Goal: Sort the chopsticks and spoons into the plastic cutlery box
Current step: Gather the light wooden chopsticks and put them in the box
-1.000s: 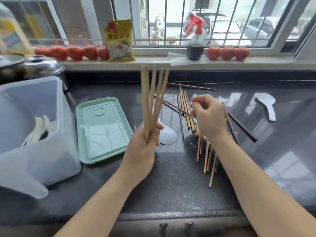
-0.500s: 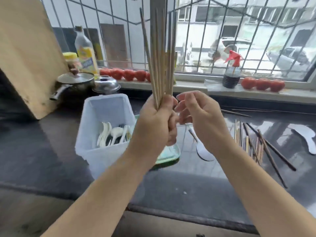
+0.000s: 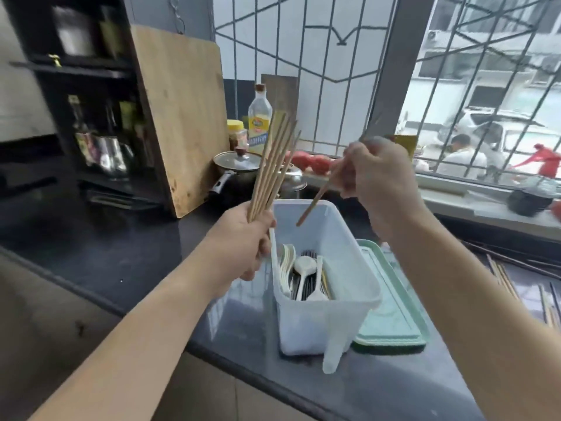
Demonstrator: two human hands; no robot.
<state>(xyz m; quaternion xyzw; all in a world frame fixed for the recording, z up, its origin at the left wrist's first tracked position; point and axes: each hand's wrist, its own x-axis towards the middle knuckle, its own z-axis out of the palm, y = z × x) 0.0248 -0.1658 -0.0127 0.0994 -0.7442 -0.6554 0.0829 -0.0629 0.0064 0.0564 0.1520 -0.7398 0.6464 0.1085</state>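
My left hand [image 3: 243, 241] grips a bundle of light wooden chopsticks [image 3: 274, 165] upright, just left of the translucent plastic cutlery box [image 3: 346, 302]. My right hand [image 3: 376, 177] pinches a single chopstick [image 3: 315, 199] that slants down, its tip hanging above the far end of the box. White spoons [image 3: 303, 268] and dark utensils lie inside the box. More loose chopsticks [image 3: 510, 278] lie on the dark counter at the far right.
The green lid [image 3: 394, 317] lies right of the box. A wooden cutting board [image 3: 182, 117] leans at the left, with a pot [image 3: 236, 168], kettle and oil bottle [image 3: 259, 123] behind the box. Tomatoes [image 3: 312, 162] sit on the windowsill. The counter edge runs diagonally below.
The view swung left over the box. My right hand took one chopstick out of the bundle and now holds it over the box; my left hand lowered the bundle beside the box.
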